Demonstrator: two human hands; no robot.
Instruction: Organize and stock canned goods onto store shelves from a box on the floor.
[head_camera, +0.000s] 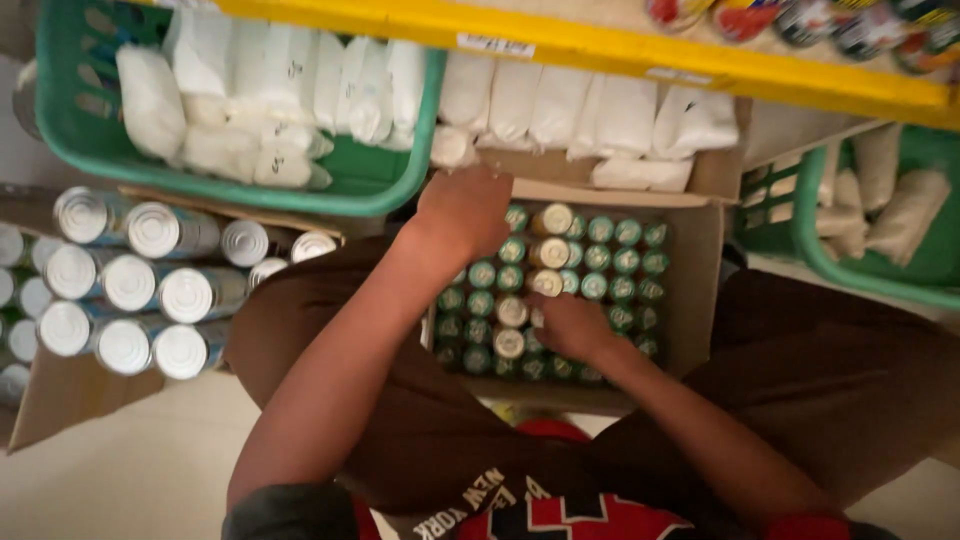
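An open cardboard box (695, 300) sits in front of me, filled with several small bottles with green caps (612, 260); a few in the middle have pale gold caps (549, 252). My left hand (465, 210) rests over the box's far left corner, fingers curled down, and what it holds is hidden. My right hand (570, 325) lies on the bottles near the box's front middle, fingers closed around one of them.
A green basket (90, 150) of white bags stands at the upper left, more white bags (600, 115) lie behind the box, and another green basket (880, 270) is at right. Silver cans (130, 285) lie in a carton at left. A yellow shelf edge (600, 50) runs overhead.
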